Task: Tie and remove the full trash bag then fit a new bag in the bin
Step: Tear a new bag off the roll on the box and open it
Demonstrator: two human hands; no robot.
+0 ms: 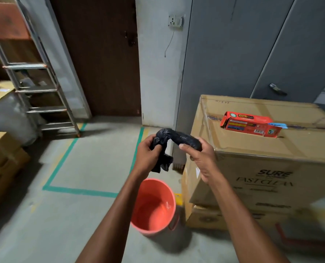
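Note:
I hold a rolled-up black trash bag with both hands above an orange bin. My left hand grips the bag's loose end, which hangs down in crumpled folds. My right hand grips the still-rolled part between thumb and fingers. The bin stands on the floor below my forearms, with no liner inside it; its inner wall looks wet or shiny.
A large cardboard box stands right of the bin, with an open red carton on top. Grey metal cabinets rise behind it. A stepladder and more boxes are on the left. A brown door is ahead.

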